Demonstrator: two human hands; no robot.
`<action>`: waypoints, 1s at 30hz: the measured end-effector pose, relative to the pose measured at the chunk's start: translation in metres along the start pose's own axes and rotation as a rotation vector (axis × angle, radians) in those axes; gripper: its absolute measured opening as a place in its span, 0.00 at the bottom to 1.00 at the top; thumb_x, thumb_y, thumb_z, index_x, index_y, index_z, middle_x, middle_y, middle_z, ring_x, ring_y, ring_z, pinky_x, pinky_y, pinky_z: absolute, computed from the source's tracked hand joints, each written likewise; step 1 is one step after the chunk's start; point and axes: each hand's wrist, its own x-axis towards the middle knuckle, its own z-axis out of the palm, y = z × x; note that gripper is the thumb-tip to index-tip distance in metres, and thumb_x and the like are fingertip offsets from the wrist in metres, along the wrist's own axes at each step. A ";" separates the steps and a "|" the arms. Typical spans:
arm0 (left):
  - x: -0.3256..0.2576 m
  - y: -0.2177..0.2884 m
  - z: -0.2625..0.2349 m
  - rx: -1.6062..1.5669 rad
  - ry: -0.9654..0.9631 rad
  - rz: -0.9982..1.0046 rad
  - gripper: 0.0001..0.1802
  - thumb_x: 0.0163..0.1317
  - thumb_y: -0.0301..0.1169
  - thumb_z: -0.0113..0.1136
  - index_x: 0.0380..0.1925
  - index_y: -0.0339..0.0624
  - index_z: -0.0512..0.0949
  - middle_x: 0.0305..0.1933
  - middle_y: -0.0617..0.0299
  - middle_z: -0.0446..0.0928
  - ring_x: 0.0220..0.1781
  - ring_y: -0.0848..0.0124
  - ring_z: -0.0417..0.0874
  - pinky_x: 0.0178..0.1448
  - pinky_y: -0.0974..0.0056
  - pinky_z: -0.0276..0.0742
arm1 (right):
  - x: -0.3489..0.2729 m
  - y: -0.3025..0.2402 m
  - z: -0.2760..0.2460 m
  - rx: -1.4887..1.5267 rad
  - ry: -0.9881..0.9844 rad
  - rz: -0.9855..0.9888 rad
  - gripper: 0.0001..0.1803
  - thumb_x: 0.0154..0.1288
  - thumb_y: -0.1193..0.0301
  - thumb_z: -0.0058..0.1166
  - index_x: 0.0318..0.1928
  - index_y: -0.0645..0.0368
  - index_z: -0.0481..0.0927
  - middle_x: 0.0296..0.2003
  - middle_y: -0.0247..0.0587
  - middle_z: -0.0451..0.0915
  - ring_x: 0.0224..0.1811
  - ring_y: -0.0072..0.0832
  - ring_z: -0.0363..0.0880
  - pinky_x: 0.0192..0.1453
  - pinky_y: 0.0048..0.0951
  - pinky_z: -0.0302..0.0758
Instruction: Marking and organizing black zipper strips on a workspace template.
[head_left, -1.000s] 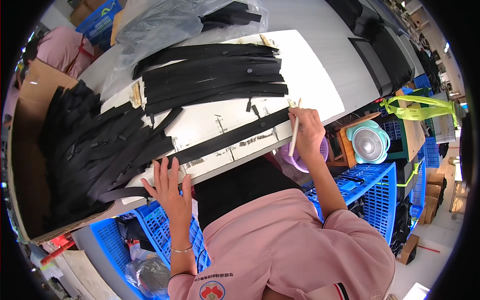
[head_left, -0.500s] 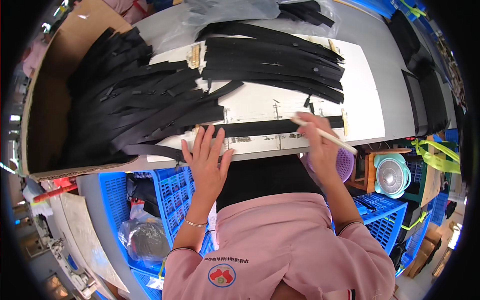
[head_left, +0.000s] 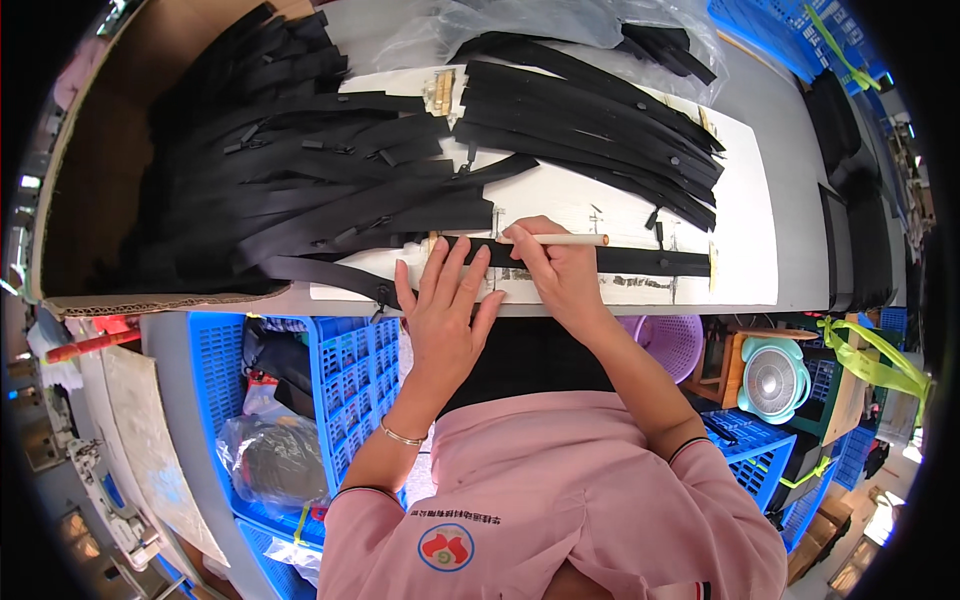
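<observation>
A long black strap lies flat across a white board at the table's front edge. My left hand rests flat with fingers spread on the strap's left end. My right hand grips a thin white pencil, its tip touching the strap just right of my left hand. A pile of black straps lies on the board behind it. A bigger heap of black straps fills the cardboard sheet to the left.
Blue plastic crates stand under the table in front of me, a purple basket and a small teal fan to the right. Clear plastic bags lie at the back. More black stacks sit far right.
My right hand slid left along the strap with the pencil, closing up to my left hand. The view shifted, and my left hand stays flat on the strap's end.
</observation>
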 end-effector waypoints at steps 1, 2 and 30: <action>0.000 0.000 -0.001 -0.013 -0.001 -0.001 0.29 0.67 0.41 0.71 0.67 0.48 0.79 0.73 0.58 0.76 0.79 0.57 0.70 0.85 0.37 0.39 | 0.000 0.002 0.000 -0.008 -0.014 0.003 0.12 0.81 0.71 0.54 0.46 0.68 0.86 0.38 0.37 0.85 0.35 0.19 0.82 0.38 0.21 0.75; 0.000 0.000 -0.001 -0.014 0.001 -0.007 0.29 0.67 0.41 0.71 0.67 0.48 0.79 0.73 0.58 0.76 0.79 0.57 0.70 0.85 0.37 0.39 | -0.001 0.001 0.000 -0.011 -0.020 0.003 0.12 0.81 0.71 0.54 0.46 0.68 0.86 0.38 0.37 0.85 0.35 0.19 0.82 0.38 0.21 0.75; -0.002 -0.001 0.003 0.030 -0.006 0.025 0.30 0.67 0.41 0.72 0.67 0.48 0.79 0.73 0.57 0.75 0.78 0.57 0.70 0.84 0.36 0.39 | -0.010 0.002 -0.014 0.091 -0.056 -0.037 0.14 0.80 0.70 0.54 0.39 0.65 0.87 0.30 0.35 0.84 0.27 0.16 0.75 0.32 0.21 0.71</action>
